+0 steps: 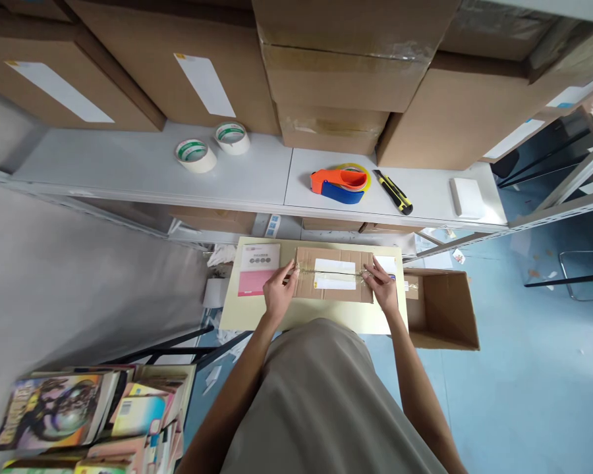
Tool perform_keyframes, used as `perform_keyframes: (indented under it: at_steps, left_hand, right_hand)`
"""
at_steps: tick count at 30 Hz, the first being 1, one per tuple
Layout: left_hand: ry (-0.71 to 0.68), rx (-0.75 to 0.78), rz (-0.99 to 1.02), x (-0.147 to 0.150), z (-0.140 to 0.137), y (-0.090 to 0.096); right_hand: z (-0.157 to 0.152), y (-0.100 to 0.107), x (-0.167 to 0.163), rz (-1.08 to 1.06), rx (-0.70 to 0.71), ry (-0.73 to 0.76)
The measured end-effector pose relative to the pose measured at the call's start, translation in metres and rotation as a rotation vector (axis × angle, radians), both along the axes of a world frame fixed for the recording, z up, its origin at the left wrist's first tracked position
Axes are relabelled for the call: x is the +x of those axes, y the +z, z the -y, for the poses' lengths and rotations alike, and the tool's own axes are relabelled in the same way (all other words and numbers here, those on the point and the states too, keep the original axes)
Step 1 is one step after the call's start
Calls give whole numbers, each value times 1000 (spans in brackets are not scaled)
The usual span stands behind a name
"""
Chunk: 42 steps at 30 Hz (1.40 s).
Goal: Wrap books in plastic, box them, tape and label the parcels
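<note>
A small cardboard box (336, 295) lies on a pale yellow tabletop (296, 318) in front of my body. Clear tape and a white label (335, 282) cross its top, and a dark seam runs lengthwise through the label. My left hand (279, 289) grips the box's left end, thumb and fingers closed at the end of the tape. At the opposite end my right hand (383, 287) pinches the box edge near the other end of the tape. A pink-and-white booklet (258, 270) lies beside my left hand. A white paper (385, 264) shows partly behind my right hand.
Above the table, a grey shelf (257, 172) bears tape rolls (196, 157), an orange-and-blue tape dispenser (340, 185), a yellow-black box cutter (394, 192) and large cartons (326, 79). An opened carton (445, 308) stands to the right. Stacked books (93, 411) sit lower left.
</note>
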<state>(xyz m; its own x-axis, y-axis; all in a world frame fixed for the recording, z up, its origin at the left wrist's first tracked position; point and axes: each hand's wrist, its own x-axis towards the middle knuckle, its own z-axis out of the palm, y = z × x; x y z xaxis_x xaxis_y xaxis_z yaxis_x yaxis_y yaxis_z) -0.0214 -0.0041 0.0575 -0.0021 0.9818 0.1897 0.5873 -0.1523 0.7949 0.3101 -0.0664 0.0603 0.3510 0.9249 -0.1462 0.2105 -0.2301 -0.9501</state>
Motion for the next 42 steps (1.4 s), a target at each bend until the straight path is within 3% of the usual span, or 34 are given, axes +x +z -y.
perform_keyframes:
  at_steps: [13, 16, 20, 23, 27, 31, 36, 42]
  left_hand:
    - [-56, 27, -41, 0, -2, 3]
    - [-61, 60, -96, 0, -8, 16]
    - [-28, 169, -165, 19, -22, 47]
    - [-67, 265, -111, 51, -39, 77]
    - [-114, 381, -43, 101, -69, 118]
    - [-86, 477, -22, 135, -90, 153]
    - [7, 497, -16, 142, -81, 177]
    - [73, 421, 73, 130, -49, 178]
  right_hand:
    - [-4, -6, 5, 48, 3, 57]
    - [-4, 7, 9, 115, 41, 119]
    - [-15, 40, 21, 233, 150, 163]
    - [-38, 76, 32, 351, 275, 188]
    - [-93, 125, 34, 545, 458, 300]
    - [-156, 157, 15, 805, 494, 446]
    - [-217, 159, -15, 1027, 338, 547]
    - [-254, 135, -35, 1039, 236, 569]
